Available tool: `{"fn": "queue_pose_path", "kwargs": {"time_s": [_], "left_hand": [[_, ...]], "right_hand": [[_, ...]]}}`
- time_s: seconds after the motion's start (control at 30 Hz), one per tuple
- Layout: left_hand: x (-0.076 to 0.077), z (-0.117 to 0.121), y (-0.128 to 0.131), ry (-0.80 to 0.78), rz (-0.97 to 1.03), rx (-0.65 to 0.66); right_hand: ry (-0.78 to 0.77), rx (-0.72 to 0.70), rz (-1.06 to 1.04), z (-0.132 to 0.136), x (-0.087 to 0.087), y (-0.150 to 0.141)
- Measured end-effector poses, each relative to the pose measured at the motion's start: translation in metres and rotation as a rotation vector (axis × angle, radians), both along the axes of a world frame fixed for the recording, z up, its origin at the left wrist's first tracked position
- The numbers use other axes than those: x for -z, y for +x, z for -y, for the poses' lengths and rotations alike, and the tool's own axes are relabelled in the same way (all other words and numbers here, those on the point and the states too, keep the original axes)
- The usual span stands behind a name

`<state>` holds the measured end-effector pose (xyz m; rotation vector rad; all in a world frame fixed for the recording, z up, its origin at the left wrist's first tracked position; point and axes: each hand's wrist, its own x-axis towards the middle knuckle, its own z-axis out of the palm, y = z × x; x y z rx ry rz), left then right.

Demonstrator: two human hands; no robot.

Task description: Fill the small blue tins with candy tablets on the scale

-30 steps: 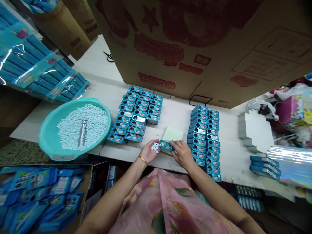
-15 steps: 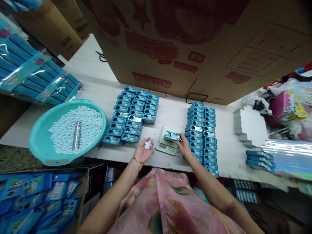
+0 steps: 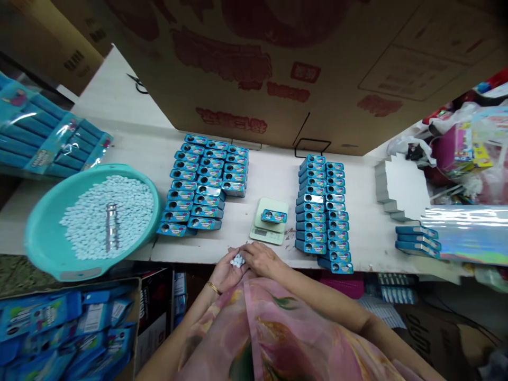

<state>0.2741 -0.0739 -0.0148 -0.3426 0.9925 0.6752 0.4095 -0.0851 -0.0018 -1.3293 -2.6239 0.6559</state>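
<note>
My left hand (image 3: 225,272) is cupped palm up at the table's near edge, holding a small heap of pale blue tablets (image 3: 238,260). My right hand (image 3: 262,257) reaches over to it, fingers bent and touching the tablets. A small blue tin (image 3: 273,216) lies on a pale green scale (image 3: 268,228) just beyond both hands. To the left of the scale stands a block of several blue tins (image 3: 206,182); to the right two rows of blue tins (image 3: 323,211).
A teal basin (image 3: 43,243) of pale blue tablets with a clear scoop (image 3: 111,226) sits at the left. A large cardboard box (image 3: 301,69) stands behind. A white tray (image 3: 402,193), foil wrap (image 3: 464,233) and loose tins (image 3: 417,239) lie at the right. Blue packets (image 3: 47,328) fill a carton below.
The tin went from my right hand onto the scale and was let go. My right hand then drew back to the tablets in my left palm, which moved nearer to me.
</note>
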Motion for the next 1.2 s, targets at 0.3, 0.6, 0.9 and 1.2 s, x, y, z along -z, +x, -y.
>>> {"fn": "queue_pose_path", "kwargs": {"time_s": [0.3, 0.6, 0.9, 1.2], "left_hand": [[0.003, 0.009, -0.010, -0.055, -0.023, 0.081], [0.002, 0.007, -0.009, -0.057, -0.052, 0.132], [-0.002, -0.002, -0.033, -0.028, -0.114, -0.055], [-0.001, 0.005, -0.054, -0.032, -0.202, -0.201]], "right_hand": [[-0.056, -0.111, 0.084, 0.001, -0.001, -0.008], [0.074, 0.106, -0.160, -0.003, -0.006, 0.017], [0.071, 0.481, -0.010, -0.054, 0.003, 0.088], [0.082, 0.424, 0.015, -0.125, 0.025, -0.010]]}}
